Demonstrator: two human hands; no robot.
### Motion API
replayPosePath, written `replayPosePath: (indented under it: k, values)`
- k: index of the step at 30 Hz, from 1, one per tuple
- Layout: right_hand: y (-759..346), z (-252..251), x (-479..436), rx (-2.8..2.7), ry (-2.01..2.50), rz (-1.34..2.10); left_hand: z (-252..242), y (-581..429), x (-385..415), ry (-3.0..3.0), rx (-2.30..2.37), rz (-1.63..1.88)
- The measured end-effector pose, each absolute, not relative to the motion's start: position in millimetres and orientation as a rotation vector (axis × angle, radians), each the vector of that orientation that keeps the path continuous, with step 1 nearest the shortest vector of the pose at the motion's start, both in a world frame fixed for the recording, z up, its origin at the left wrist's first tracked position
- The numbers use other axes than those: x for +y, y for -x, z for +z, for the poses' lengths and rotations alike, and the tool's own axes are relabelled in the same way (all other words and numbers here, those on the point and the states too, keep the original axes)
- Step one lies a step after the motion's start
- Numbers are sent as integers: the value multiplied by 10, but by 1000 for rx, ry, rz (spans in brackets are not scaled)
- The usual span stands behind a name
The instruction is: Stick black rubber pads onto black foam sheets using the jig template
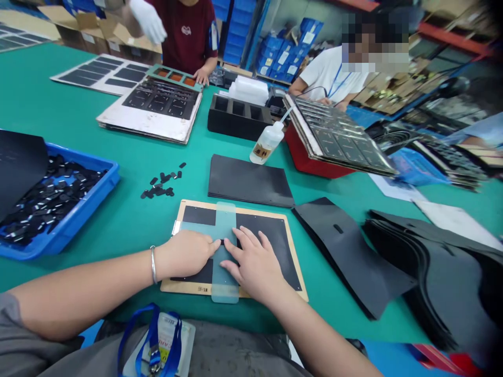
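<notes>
Left hand [192, 255]: index finger extended, the other fingers curled; whether they close on anything cannot be told. Right hand [257, 262]: fingers spread wide, palm down, nothing seen in its grasp. The two index fingertips nearly meet at a small black patch [222, 242] on a translucent pale-blue template [225, 288] — too small to tell whether it is a tab or a cut-out.

The template lies across a black sheet [271, 230], with one arm running toward the left; its opposite side is covered by the right hand. The sheet is seated within a pale wood-coloured frame [176, 286] on the green worktop [157, 220], directly before the person.

Just beyond the frame lies a stack of black sheets [249, 180], with a translucent squeeze bottle [267, 144] upright behind it. Loose black tabs [159, 188] are scattered to the left; more fill a blue tray [112, 175], partly covered by a black panel [19, 167]. Further black sheets [334, 251] lie fanned to the right, near a thicker, bent pile [444, 272].
</notes>
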State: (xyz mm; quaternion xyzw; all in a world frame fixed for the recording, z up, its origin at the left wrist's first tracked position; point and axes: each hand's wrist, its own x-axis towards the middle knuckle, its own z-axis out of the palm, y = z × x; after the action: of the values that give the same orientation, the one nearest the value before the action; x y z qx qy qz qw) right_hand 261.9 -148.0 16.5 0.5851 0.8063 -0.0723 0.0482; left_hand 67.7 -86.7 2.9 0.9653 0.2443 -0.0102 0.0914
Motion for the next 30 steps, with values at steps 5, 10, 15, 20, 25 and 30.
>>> replayPosePath:
  k: [5,10,15,20,25,30]
  values:
    - [-2734,170,-1593,2426,-1872,-716,83,-578,-735,-2649,911,73]
    - [-2687,140,-1622,2244,-2235,-1267,94,-464,-552,-2466,1144,123]
    - [-2652,193,-1547,2034,-2344,-2042,94,-433,-550,-2447,1163,110]
    - [-2592,252,-1495,1853,-2396,-2483,73,-412,-570,-2481,1186,95]
    - [-2690,216,-1404,1526,-2511,-2822,56,-379,-553,-2402,1182,108]
    - [-2703,231,-1387,1851,-2529,-2732,128,-393,-510,-2271,1134,363]
